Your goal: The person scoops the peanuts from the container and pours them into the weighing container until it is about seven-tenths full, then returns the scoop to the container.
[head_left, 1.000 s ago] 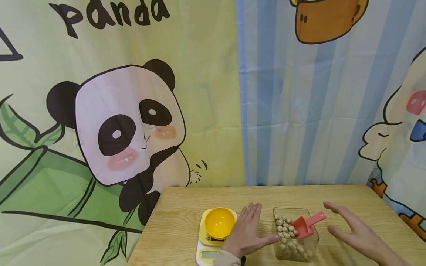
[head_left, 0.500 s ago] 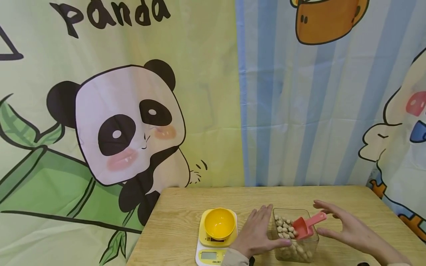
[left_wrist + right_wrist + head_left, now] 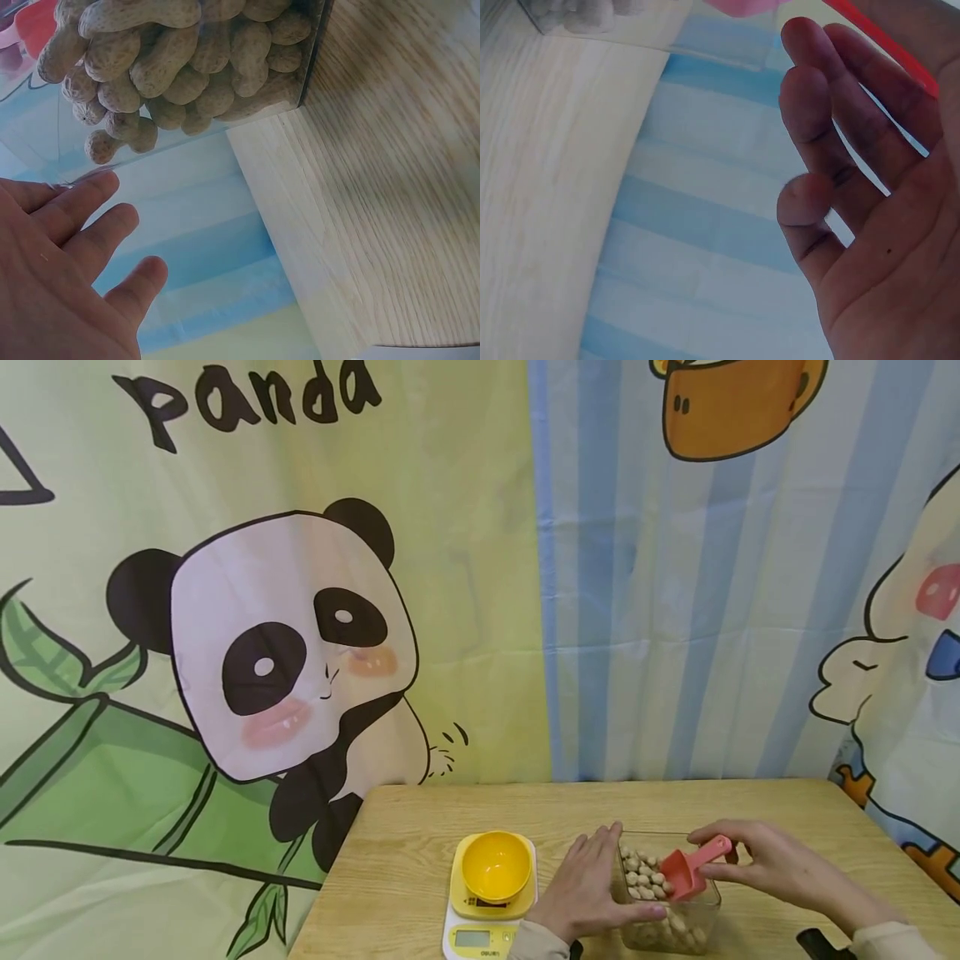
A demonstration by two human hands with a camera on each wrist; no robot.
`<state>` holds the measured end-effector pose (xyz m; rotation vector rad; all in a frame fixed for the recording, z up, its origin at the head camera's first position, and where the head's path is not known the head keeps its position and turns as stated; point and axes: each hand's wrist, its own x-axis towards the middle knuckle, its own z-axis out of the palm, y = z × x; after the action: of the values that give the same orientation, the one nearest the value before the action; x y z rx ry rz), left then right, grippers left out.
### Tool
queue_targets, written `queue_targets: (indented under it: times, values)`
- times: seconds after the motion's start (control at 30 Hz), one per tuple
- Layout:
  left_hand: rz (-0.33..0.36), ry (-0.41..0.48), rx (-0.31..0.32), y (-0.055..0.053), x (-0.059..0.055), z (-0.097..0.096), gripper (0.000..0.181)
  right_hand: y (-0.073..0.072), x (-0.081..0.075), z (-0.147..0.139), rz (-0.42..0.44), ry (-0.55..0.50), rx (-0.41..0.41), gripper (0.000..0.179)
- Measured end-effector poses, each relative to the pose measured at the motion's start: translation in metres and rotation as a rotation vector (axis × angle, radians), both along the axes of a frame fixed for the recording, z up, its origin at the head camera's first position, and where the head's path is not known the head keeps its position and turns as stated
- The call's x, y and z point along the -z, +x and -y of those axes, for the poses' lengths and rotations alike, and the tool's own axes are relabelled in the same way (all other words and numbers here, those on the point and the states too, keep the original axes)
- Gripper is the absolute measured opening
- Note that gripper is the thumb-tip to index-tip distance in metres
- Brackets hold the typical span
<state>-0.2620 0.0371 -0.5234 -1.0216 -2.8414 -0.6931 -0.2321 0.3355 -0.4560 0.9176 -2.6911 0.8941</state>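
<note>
While both hands flank the clear container [image 3: 709,917] low in the head view, the right hand [image 3: 780,868] is the one nearer to the handle [image 3: 714,852] of the pink-red scoop [image 3: 685,877]. At the lower right, this hand holds thumb and forefinger loosely bowed, a modest gap between them, with the handle's end lying in that gap; whether either one presses on the handle or the rim cannot be told. Its other fingers curve slackly in the right wrist view. From the lower centre, the left hand [image 3: 581,889] lies along the container's left wall, fingers mostly straight and slightly spread, thumb held out across the front; in the left wrist view some fingertips appear to meet the clear wall. Between the hands, the scoop's long axis slants from its blade, among the peanuts [image 3: 639,872], up and right past the right rim, so the grip end faces the right hand and the blade points left. Further left in the frame, just beyond the left hand, a yellow bowl [image 3: 496,867] sits on a yellow-and-white scale [image 3: 468,907]. Behind them the bench [image 3: 585,806] runs back to printed cloth [image 3: 480,652], with a panda [image 3: 288,635] at left.
</note>
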Motion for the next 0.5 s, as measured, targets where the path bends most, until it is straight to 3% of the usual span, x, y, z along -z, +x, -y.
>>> queue_targets:
  times: [0.2,0.33,0.5]
  values:
    - [0.009,0.001,0.003,0.001,-0.001,0.001,0.112,-0.002,-0.013,0.005,0.010,-0.016,-0.134,0.021]
    - [-0.008,-0.007,0.002,0.001,-0.001,0.001,0.113,-0.004,-0.024,0.009,-0.034,0.058,-0.217,0.017]
    - [-0.035,-0.021,0.007,0.000,-0.001,0.000,0.113,-0.006,-0.032,0.011,-0.092,0.139,-0.252,0.013]
